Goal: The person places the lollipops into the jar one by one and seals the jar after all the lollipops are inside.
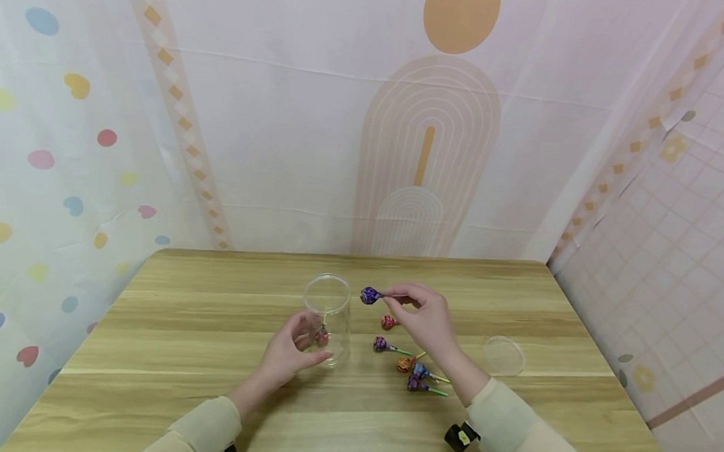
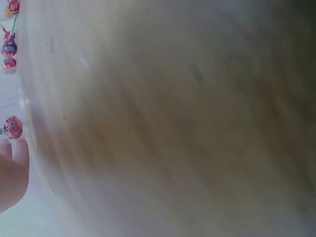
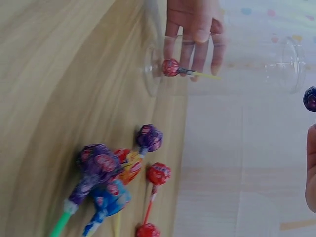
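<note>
I see my left hand [image 1: 289,354] at lower centre of the head view, fingers curled round the lower part of the clear jar [image 1: 327,319], which stands upright on the wooden table [image 1: 209,381]. One red lollipop [image 1: 321,335] lies inside it, near the bottom. My right hand [image 1: 427,320] is raised just right of the jar, thumb and forefinger pinching the stick of a purple lollipop [image 1: 369,295]; its head points left and hangs just beside the jar's open rim, not yet over it.

Below that hand, right of the jar, the loose lollipops [image 1: 413,366] lie in a small cluster, some touching. The round clear lid [image 1: 504,355] lies flat further right, well apart from the jar. The left half of the table and its far edge offer broad bare wood.

The jar is smooth, transparent and cylindrical; the lollipops have crinkled foil-like wrappers in purple, red, orange and blue on thin green, yellow and red sticks. The tabletop shows pale plank grain. The left wrist view is mostly blur.
</note>
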